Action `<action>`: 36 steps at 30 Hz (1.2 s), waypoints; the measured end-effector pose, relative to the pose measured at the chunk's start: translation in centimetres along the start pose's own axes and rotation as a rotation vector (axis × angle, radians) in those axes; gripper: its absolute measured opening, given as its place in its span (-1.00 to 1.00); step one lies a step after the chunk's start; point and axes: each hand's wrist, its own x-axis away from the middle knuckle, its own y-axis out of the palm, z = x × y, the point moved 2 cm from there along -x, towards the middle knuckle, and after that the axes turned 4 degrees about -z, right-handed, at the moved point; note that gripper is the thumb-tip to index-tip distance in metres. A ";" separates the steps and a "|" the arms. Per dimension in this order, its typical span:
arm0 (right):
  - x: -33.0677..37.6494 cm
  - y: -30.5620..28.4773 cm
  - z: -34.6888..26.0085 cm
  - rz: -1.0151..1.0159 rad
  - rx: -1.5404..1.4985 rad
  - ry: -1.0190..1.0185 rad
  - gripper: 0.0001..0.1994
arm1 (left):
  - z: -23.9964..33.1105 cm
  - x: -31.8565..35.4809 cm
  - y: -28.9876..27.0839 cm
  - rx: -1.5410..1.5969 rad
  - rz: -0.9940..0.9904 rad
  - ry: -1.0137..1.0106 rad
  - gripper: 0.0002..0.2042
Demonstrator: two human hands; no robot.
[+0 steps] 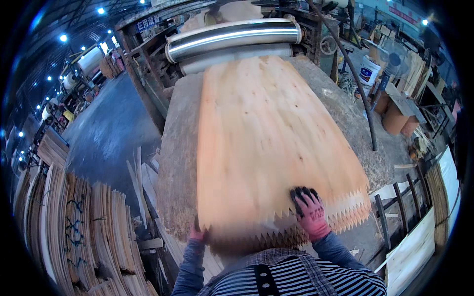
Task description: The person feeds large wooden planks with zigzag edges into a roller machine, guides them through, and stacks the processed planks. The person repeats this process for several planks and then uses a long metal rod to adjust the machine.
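Your right hand (310, 212), in a pink glove with black fingertips, lies flat with its fingers spread and released on the top of the pale, thin wood veneer sheet (269, 148), close to its near edge. That edge is cut in a row of sawtooth points. Your left hand (198, 233), gloved the same way, sits at the sheet's near left corner, mostly hidden below the edge; you cannot tell whether its fingers are clenched around the veneer or only pressed against it.

The veneer sheet lies lengthwise on a grey, rough feed table (178, 148), and its far end reaches the shiny steel rollers (232, 37) of the machine ahead of you. On the machine's dark frame, above and left of the rollers, hangs a small blue rectangular sign (148, 22) with pale characters.

To your left, stacks of curled veneer sheets (84, 232) stand on edge, some with dark scribbled marks. To the right, well apart from the table, a white plastic bucket with a blue label (369, 70) stands on the floor, with two brown cylindrical drums (401, 121) nearer to you. High on the far right wall runs a long red banner (404, 15).
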 end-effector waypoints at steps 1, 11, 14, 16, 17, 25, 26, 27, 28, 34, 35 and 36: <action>-1.4 -0.1 -0.1 0.043 0.002 0.015 -0.45 | 2.3 0.5 0.3 0.033 0.036 -0.094 -0.44; -5.2 5.3 0.1 -0.297 0.116 0.058 -0.47 | 4.5 2.2 1.4 -0.054 0.214 -0.162 -0.48; -7.0 5.4 0.2 -0.319 0.145 0.051 -0.46 | 4.8 2.0 1.9 0.093 0.262 0.046 -0.46; -9.0 5.2 0.7 -0.267 0.116 0.046 -0.46 | 7.4 2.2 1.9 0.087 0.217 -0.099 -0.44; -10.0 5.6 0.9 -0.257 0.130 0.059 -0.47 | 6.9 2.1 1.9 0.156 0.221 -0.070 -0.43; -10.1 0.6 -1.5 -0.177 0.049 -0.008 -0.52 | 1.8 2.2 1.7 0.063 0.206 -0.023 -0.39; -9.0 -0.3 -1.9 -0.185 -0.004 -0.038 -0.55 | 1.2 2.5 2.1 0.059 0.226 -0.001 -0.39; -8.1 -1.4 -2.0 -0.195 -0.048 -0.052 -0.57 | 5.7 2.4 1.6 0.041 0.201 -0.164 -0.42; -7.4 -2.7 -2.0 -0.247 -0.058 -0.050 -0.58 | 3.3 3.1 2.2 0.195 0.218 -0.260 -0.44; -10.5 -4.0 -0.9 -0.295 0.100 -0.114 -0.54 | 3.8 2.7 2.0 -0.001 0.259 -0.035 -0.42; -11.5 -2.1 -0.4 -0.236 0.138 -0.147 -0.53 | 7.3 2.1 1.7 0.213 0.255 -0.076 -0.41; -12.3 -0.2 0.4 -0.166 0.165 -0.167 -0.52 | 7.0 2.1 1.5 0.134 0.247 -0.068 -0.41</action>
